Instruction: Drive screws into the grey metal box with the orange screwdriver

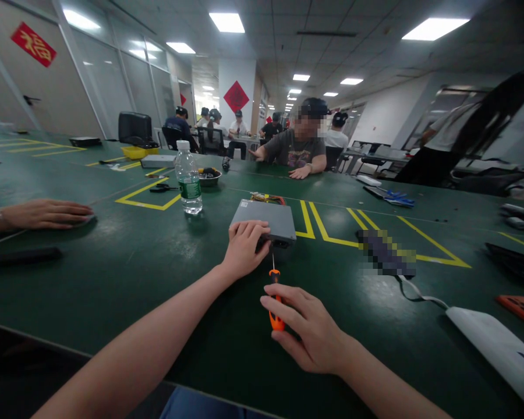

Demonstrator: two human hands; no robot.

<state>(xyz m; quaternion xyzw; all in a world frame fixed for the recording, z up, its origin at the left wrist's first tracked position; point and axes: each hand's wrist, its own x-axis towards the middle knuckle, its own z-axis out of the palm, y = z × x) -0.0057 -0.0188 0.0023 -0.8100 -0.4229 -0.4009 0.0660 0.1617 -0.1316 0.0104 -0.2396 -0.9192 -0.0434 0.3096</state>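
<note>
A grey metal box with a bundle of coloured wires at its far side, which looks like a computer power supply (pixel 271 216), lies on the green table (pixel 192 308). My left hand (pixel 245 247) grips its near left corner, fingers over the top and thumb at the near side. Between the fingers and thumb of my right hand (pixel 308 326) is an orange and black screwdriver (pixel 276 317). Its thin shaft points away from me, with the tip close to the box's near side. Whether the tip touches the box I cannot tell.
A water bottle (pixel 188 180) stands left of the box, near a metal bowl (pixel 210 177). Another person's hand (pixel 48 214) rests at the left. Across the table sits a person (pixel 294 145). At right are a white power strip (pixel 493 343) and an orange phone-like object (pixel 521 308).
</note>
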